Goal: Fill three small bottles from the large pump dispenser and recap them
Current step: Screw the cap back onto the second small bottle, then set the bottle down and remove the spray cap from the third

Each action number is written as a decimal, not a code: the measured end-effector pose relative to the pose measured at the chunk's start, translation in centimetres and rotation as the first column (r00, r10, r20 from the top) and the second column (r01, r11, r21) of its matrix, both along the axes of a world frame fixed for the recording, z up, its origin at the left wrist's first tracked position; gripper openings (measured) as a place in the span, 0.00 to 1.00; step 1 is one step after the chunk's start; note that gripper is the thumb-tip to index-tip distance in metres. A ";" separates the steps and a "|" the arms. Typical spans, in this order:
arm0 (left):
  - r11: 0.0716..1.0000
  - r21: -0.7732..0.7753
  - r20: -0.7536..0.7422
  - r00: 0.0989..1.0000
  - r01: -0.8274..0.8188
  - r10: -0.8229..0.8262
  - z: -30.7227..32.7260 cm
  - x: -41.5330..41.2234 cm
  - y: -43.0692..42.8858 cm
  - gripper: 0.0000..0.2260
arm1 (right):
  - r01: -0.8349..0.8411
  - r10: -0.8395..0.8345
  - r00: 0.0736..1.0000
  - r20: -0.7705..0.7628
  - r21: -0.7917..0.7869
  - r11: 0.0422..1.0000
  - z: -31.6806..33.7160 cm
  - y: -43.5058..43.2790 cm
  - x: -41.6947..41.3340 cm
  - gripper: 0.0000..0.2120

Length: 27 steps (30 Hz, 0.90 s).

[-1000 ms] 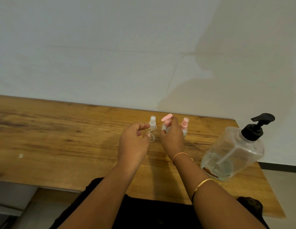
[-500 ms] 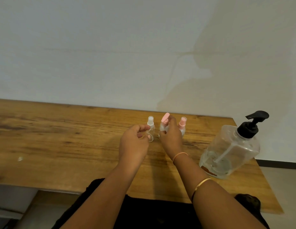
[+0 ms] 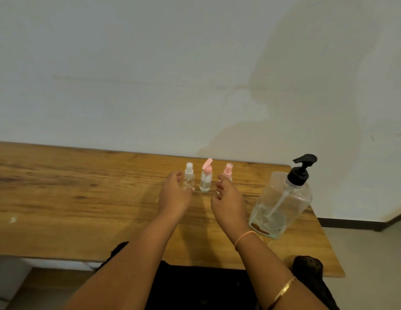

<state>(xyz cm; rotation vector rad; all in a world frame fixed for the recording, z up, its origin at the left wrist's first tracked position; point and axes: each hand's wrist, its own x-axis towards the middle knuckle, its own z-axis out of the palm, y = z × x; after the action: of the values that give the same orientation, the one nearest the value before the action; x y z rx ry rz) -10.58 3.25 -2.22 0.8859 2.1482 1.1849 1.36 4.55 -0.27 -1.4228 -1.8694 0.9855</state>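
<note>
Three small bottles stand in a row near the table's back edge: a clear bottle with a white spray cap (image 3: 189, 174), a middle bottle (image 3: 205, 180) whose pink flip lid stands open, and a pink-capped bottle (image 3: 228, 171). The large clear pump dispenser (image 3: 282, 202) with a black pump head stands to their right, nearly empty. My left hand (image 3: 174, 195) lies just left of the clear bottle with loosely curled fingertips at its base. My right hand (image 3: 228, 201) hovers in front of the pink-capped bottle with relaxed fingers and holds nothing.
The wooden table (image 3: 72, 198) runs along a white wall and ends just right of the dispenser. A small pale speck (image 3: 13, 219) lies at the far left. Dark clothing shows below the table's front edge.
My right hand has let go of the middle bottle and drawn back to the right. My left hand has sunk a little and loosened beside the clear bottle. The camera view has shifted slightly.
</note>
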 end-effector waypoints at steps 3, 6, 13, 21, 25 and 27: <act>1.000 -0.017 0.012 1.000 0.026 -0.026 -0.6 0.2 1.0 0.29 | -0.020 0.019 1.000 -0.019 -0.036 0.999 0.4 -0.4 1.1 0.24; 0.999 -0.033 0.012 1.000 0.028 -0.027 -1.1 0.6 2.0 0.33 | -0.040 0.037 0.999 -0.037 -0.064 0.997 0.7 -0.2 2.1 0.25; 0.999 -0.025 0.010 1.000 -0.020 0.020 -1.9 1.2 3.8 0.32 | -0.032 0.025 0.997 -0.070 -0.103 0.994 0.9 1.0 2.9 0.25; 0.992 -0.006 0.031 0.991 -0.129 0.129 -2.0 0.7 4.0 0.21 | -0.028 0.014 0.994 -0.104 -0.126 0.992 1.4 1.3 3.2 0.22; 0.994 -0.041 0.026 0.994 -0.101 0.102 -0.8 1.3 3.1 0.17 | -0.020 0.004 0.992 -0.129 -0.120 0.993 1.6 0.9 3.5 0.18; 0.997 -0.057 -0.020 0.999 -0.044 0.043 0.5 1.9 2.1 0.14 | -0.016 -0.002 0.986 -0.168 -0.105 0.994 1.9 0.8 3.5 0.16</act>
<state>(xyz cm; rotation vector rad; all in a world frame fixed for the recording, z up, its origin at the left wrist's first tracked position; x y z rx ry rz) -8.70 5.36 -1.74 0.8322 2.2154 1.1349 4.87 5.36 1.64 -1.3486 -1.7225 1.1863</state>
